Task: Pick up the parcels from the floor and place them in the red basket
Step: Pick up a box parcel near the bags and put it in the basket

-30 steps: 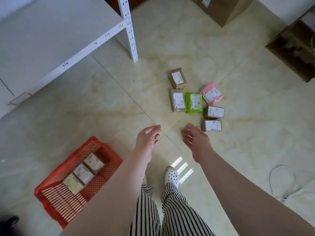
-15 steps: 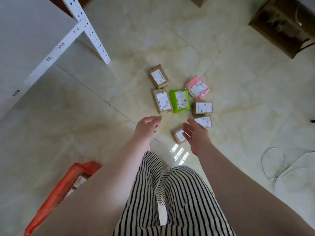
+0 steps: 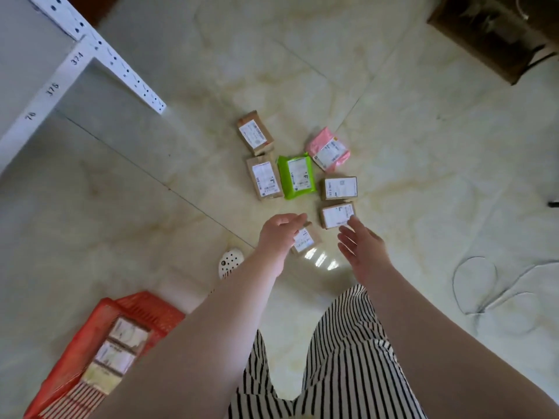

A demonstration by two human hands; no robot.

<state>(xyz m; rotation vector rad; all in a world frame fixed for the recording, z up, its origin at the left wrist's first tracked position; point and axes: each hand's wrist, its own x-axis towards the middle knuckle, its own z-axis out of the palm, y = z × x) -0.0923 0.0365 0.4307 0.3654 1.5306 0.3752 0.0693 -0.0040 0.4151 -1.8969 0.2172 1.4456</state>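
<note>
I see the red basket (image 3: 90, 337) at lower left with three parcels inside. My left hand (image 3: 279, 235) hangs loosely spread over a small brown parcel (image 3: 305, 241) on the floor; my right hand (image 3: 360, 243), fingers wide, overlaps the near edge of another brown parcel (image 3: 335, 214).

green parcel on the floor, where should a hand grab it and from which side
Come from above and pinch the green parcel across its two long edges. It lies flat, label up, with a brown parcel close on its left, so slide fingers in carefully there. Its near short end faces bare floor, an easier alternative. Both hands look free.
</note>
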